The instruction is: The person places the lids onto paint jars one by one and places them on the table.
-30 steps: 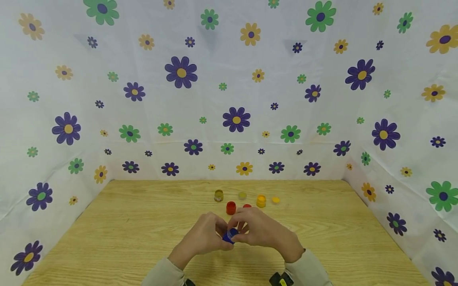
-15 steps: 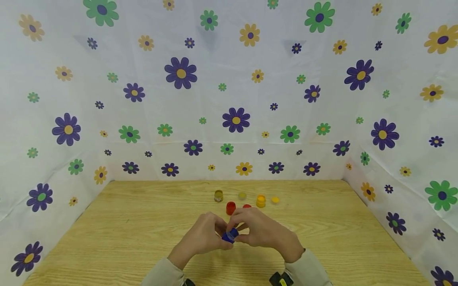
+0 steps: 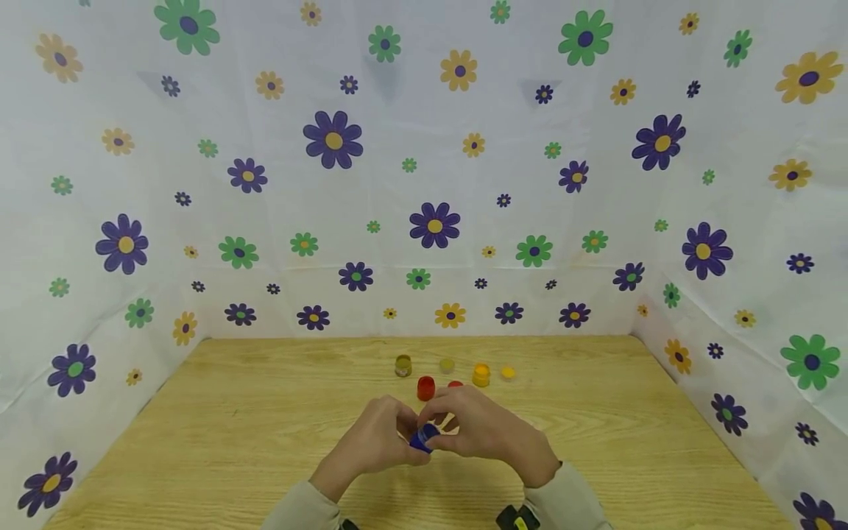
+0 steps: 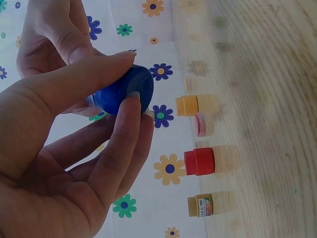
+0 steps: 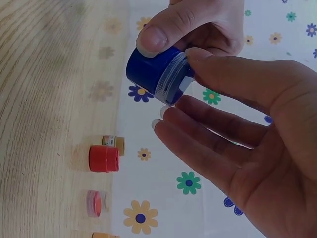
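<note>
Two hands meet over the table (image 3: 232,427), with flowered cloth (image 3: 278,199) behind it and on both sides. Pale sleeves (image 3: 568,502) bring the left hand (image 3: 377,436) and the right hand (image 3: 486,428) in from the near edge, and one blue jar (image 5: 148,72) sits between their fingers, so neither hand is nearer: both touch it. Its long axis slants, tilted rather than upright, running from the left hand toward the right, with the solid blue body on the left hand's side and the clear ridged lid (image 5: 172,78) on the right's. Left thumb and fingertips grip the body; right thumb and fingers pinch the lid end. Whether that lid is tight or loose, I cannot tell. Beyond the hands stand three more jars, making four: the red jar (image 3: 426,389) nearest, the yellow jar (image 3: 481,375) farther off and to the right, the olive jar (image 3: 403,366) farther off and to the left. Three loose lids lie near them: the red lid (image 3: 455,383), partly hidden by the right hand; the pale lid (image 3: 447,365), between the olive and yellow jars; the yellow lid (image 3: 508,372), just right of the yellow jar.
</note>
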`<state>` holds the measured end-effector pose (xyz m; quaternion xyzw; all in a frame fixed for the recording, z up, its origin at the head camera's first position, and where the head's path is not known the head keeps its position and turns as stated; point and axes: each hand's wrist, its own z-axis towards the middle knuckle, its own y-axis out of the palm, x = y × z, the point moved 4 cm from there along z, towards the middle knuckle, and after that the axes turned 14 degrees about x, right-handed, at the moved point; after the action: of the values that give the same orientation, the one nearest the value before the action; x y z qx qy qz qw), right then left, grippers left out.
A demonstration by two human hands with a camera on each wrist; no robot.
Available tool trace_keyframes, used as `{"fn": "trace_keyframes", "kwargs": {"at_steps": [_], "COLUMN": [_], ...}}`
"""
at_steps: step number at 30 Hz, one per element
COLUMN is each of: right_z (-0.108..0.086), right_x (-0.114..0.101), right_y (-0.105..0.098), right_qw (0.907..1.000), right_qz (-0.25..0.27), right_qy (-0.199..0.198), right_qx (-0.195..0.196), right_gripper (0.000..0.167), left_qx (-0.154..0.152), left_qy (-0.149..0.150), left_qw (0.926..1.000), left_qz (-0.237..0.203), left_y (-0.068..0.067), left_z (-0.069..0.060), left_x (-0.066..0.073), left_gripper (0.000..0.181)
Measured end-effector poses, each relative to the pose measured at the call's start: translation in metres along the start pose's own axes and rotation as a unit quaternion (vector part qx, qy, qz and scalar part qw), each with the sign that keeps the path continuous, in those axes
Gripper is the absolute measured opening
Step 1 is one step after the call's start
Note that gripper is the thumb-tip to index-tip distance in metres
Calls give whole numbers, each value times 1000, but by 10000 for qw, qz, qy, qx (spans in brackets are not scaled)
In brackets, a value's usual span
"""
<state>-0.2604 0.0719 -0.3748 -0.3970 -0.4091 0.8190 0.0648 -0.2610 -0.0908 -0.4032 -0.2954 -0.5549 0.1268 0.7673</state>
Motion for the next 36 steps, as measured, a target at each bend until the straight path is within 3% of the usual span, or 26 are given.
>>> {"fn": "trace_keyframes", "kwargs": {"at_steps": [10,16,24,36], "right_z": [0,-2,-1,-2], "right_x": [-1,0,3,2], "right_y": [1,1,0,-3], "right_qw": [9999,9997,9999,9997], "right_qz": [118,209,-41,214], "right_qy": [-96,66,159,108], "right_qx": [-29,-55,53,-1], "right_gripper": [19,15,11,21], "left_qx": [-4,-2,-76,-38], "left_qy": [27,100,24,-13], "left_qw": [10000,9999,9999,10000], "left_qz": [-26,-60,-133,-72], "left_y": [0,0,1,1], "left_z": [0,0,0,0], "left_x": [1,2,3,2], "left_gripper": [20,20,20,22]}}
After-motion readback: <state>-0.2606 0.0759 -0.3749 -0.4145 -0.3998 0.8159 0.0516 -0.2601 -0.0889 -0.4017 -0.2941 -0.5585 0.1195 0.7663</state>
